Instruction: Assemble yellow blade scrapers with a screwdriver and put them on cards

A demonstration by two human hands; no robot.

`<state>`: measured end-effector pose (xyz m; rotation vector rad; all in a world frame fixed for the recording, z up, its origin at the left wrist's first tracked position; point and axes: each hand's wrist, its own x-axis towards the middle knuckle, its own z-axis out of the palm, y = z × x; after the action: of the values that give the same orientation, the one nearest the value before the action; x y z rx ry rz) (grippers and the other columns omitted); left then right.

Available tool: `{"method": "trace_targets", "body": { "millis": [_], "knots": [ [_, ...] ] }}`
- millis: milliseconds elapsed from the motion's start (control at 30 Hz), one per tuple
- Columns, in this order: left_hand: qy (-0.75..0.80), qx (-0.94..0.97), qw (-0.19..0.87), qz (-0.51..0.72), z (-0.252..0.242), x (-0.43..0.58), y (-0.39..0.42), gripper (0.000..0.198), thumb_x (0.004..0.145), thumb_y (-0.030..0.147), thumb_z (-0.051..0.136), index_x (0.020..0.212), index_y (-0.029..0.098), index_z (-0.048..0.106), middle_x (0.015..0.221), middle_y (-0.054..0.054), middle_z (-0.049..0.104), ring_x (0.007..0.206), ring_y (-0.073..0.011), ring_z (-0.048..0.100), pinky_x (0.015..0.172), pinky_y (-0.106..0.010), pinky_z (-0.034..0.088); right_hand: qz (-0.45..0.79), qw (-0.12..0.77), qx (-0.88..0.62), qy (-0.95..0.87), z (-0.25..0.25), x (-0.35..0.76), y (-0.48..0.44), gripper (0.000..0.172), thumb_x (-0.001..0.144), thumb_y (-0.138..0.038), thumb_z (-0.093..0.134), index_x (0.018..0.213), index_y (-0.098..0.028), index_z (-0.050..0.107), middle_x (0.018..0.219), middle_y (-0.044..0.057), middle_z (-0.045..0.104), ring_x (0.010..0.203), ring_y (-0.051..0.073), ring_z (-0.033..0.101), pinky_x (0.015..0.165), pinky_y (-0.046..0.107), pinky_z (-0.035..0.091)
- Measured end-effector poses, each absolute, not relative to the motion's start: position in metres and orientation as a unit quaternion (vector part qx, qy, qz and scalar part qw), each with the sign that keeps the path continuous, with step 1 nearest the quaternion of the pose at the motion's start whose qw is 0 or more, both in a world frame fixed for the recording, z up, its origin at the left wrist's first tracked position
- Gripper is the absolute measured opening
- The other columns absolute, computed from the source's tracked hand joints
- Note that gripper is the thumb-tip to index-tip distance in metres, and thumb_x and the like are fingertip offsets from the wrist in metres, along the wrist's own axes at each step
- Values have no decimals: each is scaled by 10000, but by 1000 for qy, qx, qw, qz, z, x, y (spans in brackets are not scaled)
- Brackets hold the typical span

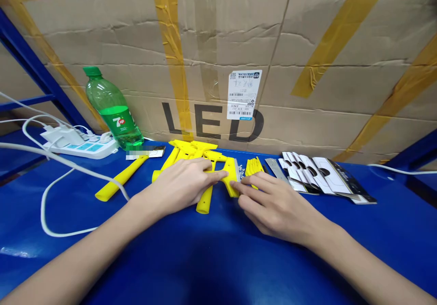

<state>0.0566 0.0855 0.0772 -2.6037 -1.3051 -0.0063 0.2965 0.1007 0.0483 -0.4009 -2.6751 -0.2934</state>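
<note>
A yellow plastic scraper head [231, 187] with a thin metal strip along its right edge lies between my hands. My left hand [186, 182] is closed on it from the left, index finger stretched across its face; the thumb is hidden. At its lower right edge, the bent fingers of my right hand [276, 202] grip it. Several yellow scraper handles [187, 148] are piled behind my left hand, and one handle [204, 201] sticks out below it. Just beyond my right fingers stand stacked yellow pieces [253, 166], partly covered by the hand.
White-and-black card sleeves [327, 177] fan out at the right, beside a grey metal blade [276, 168]. On the left are a finished-looking yellow scraper [121, 177], a green bottle [114, 109], a power strip [85, 148] and a looping white cable [43, 209]. A large carton [136, 36] backs the blue table.
</note>
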Motion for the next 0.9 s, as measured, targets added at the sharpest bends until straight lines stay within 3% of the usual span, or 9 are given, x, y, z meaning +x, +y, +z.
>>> {"method": "trace_targets", "body": {
  "millis": [67, 133, 233, 333, 433, 900],
  "knots": [
    [-445, -888, 116, -9, 77, 55, 86, 413, 1007, 203, 448, 1371, 308, 612, 982, -72, 690, 854, -244, 686, 690, -337, 513, -65, 234, -154, -958, 47, 298, 100, 202, 932, -100, 485, 861, -227, 626, 1072, 115, 750, 946, 280, 633, 810, 453, 508],
    [-443, -887, 130, -4, 77, 53, 87, 418, 1002, 192, 451, 1369, 310, 611, 964, -72, 688, 841, -248, 688, 668, -333, 505, 9, 290, -183, -939, 47, 299, 103, 153, 894, -96, 511, 837, -229, 562, 962, 97, 730, 969, 269, 640, 827, 427, 513],
    [-436, -887, 150, 16, 80, 50, 89, 421, 988, 183, 471, 1360, 311, 619, 953, -76, 683, 847, -261, 697, 650, -331, 498, 90, 349, -272, -892, 50, 300, 117, 221, 861, -100, 541, 735, -237, 422, 780, 44, 624, 897, 229, 656, 756, 349, 496],
    [-432, -888, 154, 40, 84, 47, 89, 451, 944, 155, 538, 1359, 313, 617, 988, -82, 685, 907, -279, 703, 668, -333, 503, 78, 242, -355, -900, 53, 302, 137, 255, 820, -76, 568, 705, -227, 398, 736, 20, 576, 702, 186, 589, 641, 307, 414],
    [-434, -885, 159, 58, 87, 45, 88, 546, 883, 97, 590, 1382, 320, 594, 1017, -83, 680, 953, -292, 698, 683, -331, 503, 68, 135, -345, -926, 54, 301, 154, 240, 813, -69, 587, 702, -216, 434, 727, 14, 528, 659, 169, 520, 607, 287, 345],
    [-447, -870, 195, 77, 89, 45, 89, 470, 944, 185, 571, 1379, 361, 601, 1037, -77, 698, 835, -246, 692, 629, -304, 430, 67, 120, -335, -932, 43, 271, 169, 184, 832, -80, 544, 737, -205, 447, 722, 5, 476, 640, 143, 430, 563, 271, 231]
  ]
}}
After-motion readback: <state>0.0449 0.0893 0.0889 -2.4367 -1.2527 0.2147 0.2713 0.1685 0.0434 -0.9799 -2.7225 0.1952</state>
